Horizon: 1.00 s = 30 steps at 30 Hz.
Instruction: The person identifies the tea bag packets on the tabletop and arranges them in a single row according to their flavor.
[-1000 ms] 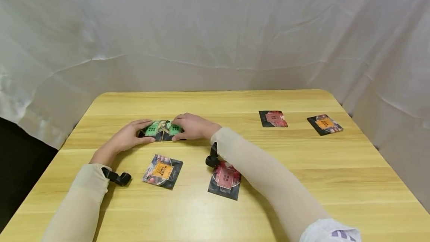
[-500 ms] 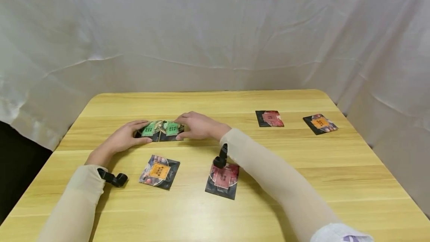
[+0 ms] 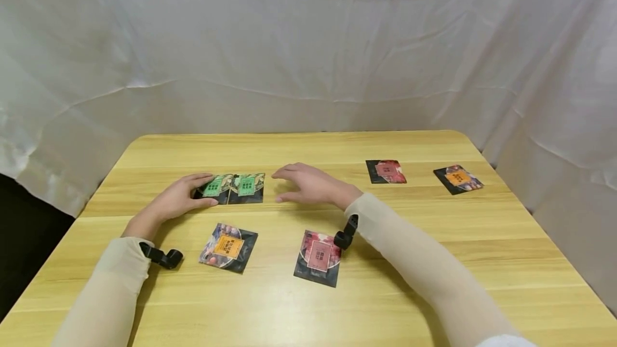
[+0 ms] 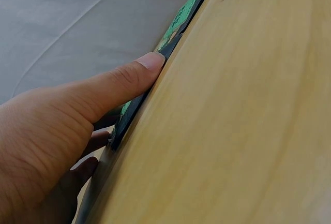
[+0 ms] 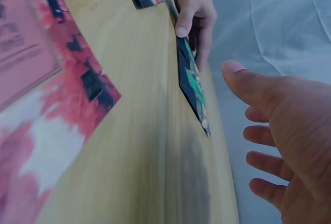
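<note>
Two flat green-labelled sachets lie side by side on the table, the left green sachet (image 3: pixel 212 188) and the right green sachet (image 3: pixel 247 188). My left hand (image 3: pixel 179 197) rests at the left one, its extended thumb on the near edge and its fingers toward the far edge, covering part of it. In the left wrist view that thumb (image 4: pixel 124 81) presses along the sachet's edge. My right hand (image 3: pixel 313 183) hovers just right of the pair, fingers apart and touching nothing; the right wrist view shows a gap between thumb and fingers.
Nearer me lie an orange-labelled sachet (image 3: pixel 229 248) and a red-labelled sachet (image 3: pixel 318 257), the latter beside my right wrist camera. Farther right are another red sachet (image 3: pixel 386 171) and another orange one (image 3: pixel 458 179). A pale curtain (image 3: pixel 308 58) hangs behind the wooden table (image 3: pixel 270 309).
My right hand has come off the right green sachet and moved right, uncovering it. The left hand keeps its place on the left sachet. The view has shifted slightly.
</note>
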Each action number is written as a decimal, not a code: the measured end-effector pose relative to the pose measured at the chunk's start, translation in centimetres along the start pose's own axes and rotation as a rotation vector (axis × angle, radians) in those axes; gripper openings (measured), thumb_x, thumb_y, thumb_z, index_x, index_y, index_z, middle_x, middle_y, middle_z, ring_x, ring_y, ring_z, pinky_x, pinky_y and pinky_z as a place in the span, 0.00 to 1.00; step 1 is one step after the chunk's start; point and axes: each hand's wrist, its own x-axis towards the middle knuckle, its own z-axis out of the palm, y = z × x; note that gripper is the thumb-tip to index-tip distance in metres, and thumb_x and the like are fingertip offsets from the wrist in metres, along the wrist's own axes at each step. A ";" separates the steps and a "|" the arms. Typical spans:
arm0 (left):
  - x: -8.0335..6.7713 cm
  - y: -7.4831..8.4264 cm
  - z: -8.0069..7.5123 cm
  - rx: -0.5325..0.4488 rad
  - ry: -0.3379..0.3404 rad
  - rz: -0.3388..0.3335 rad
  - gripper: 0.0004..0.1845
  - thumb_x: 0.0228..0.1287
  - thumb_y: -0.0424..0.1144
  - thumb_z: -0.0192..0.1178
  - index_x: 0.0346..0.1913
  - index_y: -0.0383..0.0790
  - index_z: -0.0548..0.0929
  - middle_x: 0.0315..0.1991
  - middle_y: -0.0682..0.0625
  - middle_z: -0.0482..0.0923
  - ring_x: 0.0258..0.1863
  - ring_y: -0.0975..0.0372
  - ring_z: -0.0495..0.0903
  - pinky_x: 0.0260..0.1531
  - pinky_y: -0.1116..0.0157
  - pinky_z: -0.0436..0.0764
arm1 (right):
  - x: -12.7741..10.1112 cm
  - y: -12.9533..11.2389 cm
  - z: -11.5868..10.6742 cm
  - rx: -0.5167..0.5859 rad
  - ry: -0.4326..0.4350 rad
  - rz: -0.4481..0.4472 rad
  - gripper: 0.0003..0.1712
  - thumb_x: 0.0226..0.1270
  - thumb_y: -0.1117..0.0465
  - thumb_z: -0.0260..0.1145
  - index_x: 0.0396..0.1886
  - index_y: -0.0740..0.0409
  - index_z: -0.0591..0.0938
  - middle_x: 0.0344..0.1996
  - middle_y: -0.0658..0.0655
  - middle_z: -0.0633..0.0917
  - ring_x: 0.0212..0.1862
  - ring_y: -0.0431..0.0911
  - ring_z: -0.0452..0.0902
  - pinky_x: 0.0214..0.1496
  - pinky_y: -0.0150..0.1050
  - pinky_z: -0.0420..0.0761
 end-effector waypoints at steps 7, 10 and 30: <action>-0.1 0.0 0.1 0.004 -0.002 0.000 0.48 0.62 0.64 0.61 0.74 0.35 0.61 0.73 0.31 0.53 0.70 0.35 0.52 0.66 0.35 0.53 | -2.9 0.4 -0.2 0.077 0.004 -0.019 0.38 0.67 0.38 0.62 0.72 0.50 0.69 0.69 0.53 0.70 0.71 0.50 0.61 0.73 0.48 0.58; -0.1 0.0 0.1 0.000 -0.001 0.001 0.48 0.62 0.64 0.61 0.74 0.35 0.61 0.73 0.31 0.53 0.70 0.35 0.52 0.66 0.35 0.53 | -3.9 0.4 -0.3 0.086 0.001 -0.034 0.38 0.67 0.38 0.63 0.71 0.50 0.70 0.69 0.53 0.70 0.71 0.50 0.62 0.73 0.48 0.58; 0.0 0.0 0.1 0.010 -0.001 0.003 0.48 0.62 0.64 0.60 0.75 0.35 0.61 0.73 0.31 0.53 0.70 0.34 0.52 0.65 0.34 0.53 | -10.0 -0.4 0.5 0.164 -0.042 -0.065 0.38 0.64 0.39 0.66 0.70 0.48 0.72 0.68 0.49 0.72 0.70 0.45 0.63 0.71 0.46 0.63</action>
